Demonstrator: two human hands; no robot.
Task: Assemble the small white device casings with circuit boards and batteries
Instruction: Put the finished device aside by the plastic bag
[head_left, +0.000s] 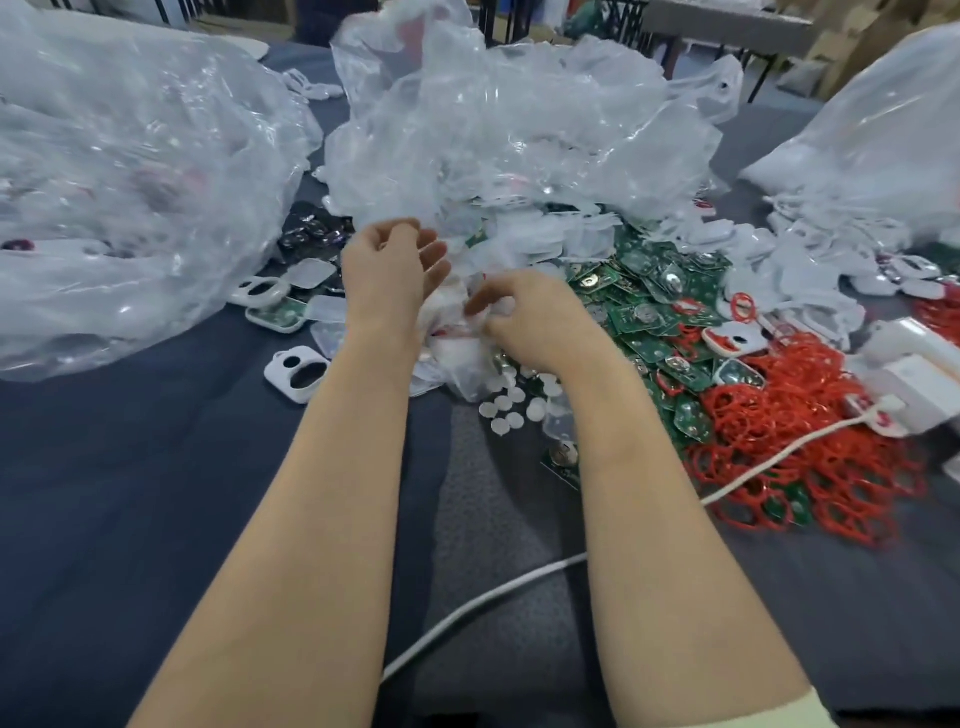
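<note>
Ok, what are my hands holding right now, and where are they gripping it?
The right hand seems to pinch the crumpled top of a small clear bag. The left hand is loosely curled; blur hides whether it holds anything.

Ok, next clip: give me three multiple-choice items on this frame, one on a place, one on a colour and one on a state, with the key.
1. Where does the pile of rings lie relative to the boards?
A) to their left
B) to their right
C) behind them, under a bag

2. What colour is the cable?
A) white
B) black
C) red

3. How does the nearest casing left of the arms lie?
A) inside a bag
B) on top of the boards
C) bare on the cloth

Key:
1 B, the rings spread from the boards toward the right edge.
2 A, it runs white across the dark cloth.
3 C, it sits straight on the cloth, uncovered.
</note>
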